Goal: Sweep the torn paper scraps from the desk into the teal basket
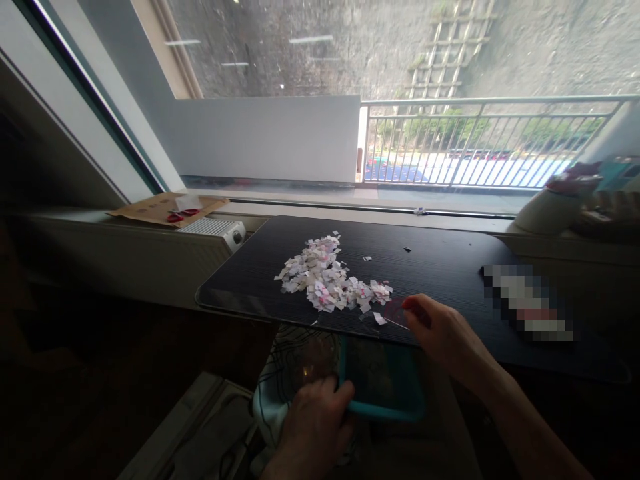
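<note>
A heap of small white and pinkish paper scraps (pixel 323 273) lies on the dark table (pixel 435 247), with a thinner tail reaching right. My right hand (pixel 443 337) pinches a thin, see-through card (pixel 396 315) that stands on the tabletop beside the tail's right end. Part of that card is hard to make out against the dark surface. Below the table's front edge, a teal plastic bin (pixel 387 410) is held at its left rim by my left hand (pixel 317 417). The inside of the bin is dim, and its contents cannot be made out.
Red-handled scissors (pixel 183 215) rest on a brown envelope (pixel 150 208) at the left sill, above a white radiator (pixel 215 230). A blurred-out object (pixel 527 303) lies at the table's right. A window with a railing (pixel 480 143) outside stands behind.
</note>
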`<control>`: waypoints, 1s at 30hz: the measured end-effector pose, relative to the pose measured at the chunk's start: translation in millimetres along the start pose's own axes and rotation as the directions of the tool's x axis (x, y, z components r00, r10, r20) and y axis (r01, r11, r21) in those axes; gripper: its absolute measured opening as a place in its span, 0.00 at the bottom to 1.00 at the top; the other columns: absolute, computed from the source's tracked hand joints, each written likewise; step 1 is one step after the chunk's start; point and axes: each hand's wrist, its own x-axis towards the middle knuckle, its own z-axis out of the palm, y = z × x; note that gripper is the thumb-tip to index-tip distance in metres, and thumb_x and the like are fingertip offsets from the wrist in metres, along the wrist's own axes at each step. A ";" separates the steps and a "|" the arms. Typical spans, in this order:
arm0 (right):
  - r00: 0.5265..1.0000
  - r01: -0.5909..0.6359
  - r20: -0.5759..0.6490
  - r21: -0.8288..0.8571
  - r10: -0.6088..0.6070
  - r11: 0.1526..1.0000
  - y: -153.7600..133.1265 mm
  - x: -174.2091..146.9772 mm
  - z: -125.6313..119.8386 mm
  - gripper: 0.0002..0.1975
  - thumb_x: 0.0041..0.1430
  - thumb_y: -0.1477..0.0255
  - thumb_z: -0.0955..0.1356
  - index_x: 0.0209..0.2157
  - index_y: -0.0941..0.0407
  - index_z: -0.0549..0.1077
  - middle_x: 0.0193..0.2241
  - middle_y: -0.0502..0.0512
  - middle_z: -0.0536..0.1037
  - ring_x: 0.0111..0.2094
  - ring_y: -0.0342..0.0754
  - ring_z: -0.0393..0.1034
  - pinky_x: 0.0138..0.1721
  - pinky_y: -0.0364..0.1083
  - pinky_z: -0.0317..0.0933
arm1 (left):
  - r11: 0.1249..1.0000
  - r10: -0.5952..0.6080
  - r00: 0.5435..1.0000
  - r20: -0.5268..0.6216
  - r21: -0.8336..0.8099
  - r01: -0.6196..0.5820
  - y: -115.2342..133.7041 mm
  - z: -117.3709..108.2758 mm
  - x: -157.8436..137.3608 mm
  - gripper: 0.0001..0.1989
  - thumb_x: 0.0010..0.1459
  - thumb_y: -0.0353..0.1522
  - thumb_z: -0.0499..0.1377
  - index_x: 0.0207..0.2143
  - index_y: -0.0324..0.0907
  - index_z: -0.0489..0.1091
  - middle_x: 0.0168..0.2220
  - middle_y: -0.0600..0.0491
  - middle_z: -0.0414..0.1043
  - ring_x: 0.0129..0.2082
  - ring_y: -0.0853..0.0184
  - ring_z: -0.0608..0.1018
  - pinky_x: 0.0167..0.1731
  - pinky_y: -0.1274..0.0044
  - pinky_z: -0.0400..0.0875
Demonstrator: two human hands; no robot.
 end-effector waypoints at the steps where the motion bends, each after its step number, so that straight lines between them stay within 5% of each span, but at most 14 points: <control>1: 1.000 -0.002 -0.006 0.000 0.002 1.000 0.0 -0.2 -0.4 0.11 0.56 0.68 0.61 0.36 0.54 0.72 0.25 0.50 0.75 0.26 0.45 0.69 0.28 0.43 0.58 | 1.000 -0.001 1.000 -0.006 0.001 0.001 0.0 0.5 0.1 0.08 0.52 0.29 0.57 0.36 0.47 0.66 0.34 0.54 0.68 0.34 0.61 0.71 0.32 0.73 0.61; 30: 0.992 -0.129 -0.003 0.025 0.129 0.991 18.9 -16.8 -10.1 0.10 0.56 0.65 0.62 0.36 0.53 0.71 0.27 0.49 0.75 0.28 0.45 0.69 0.30 0.44 0.59 | 1.000 -0.013 1.000 0.008 0.002 0.013 -3.0 3.0 -0.7 0.09 0.52 0.27 0.56 0.36 0.47 0.65 0.33 0.54 0.66 0.34 0.61 0.70 0.33 0.73 0.61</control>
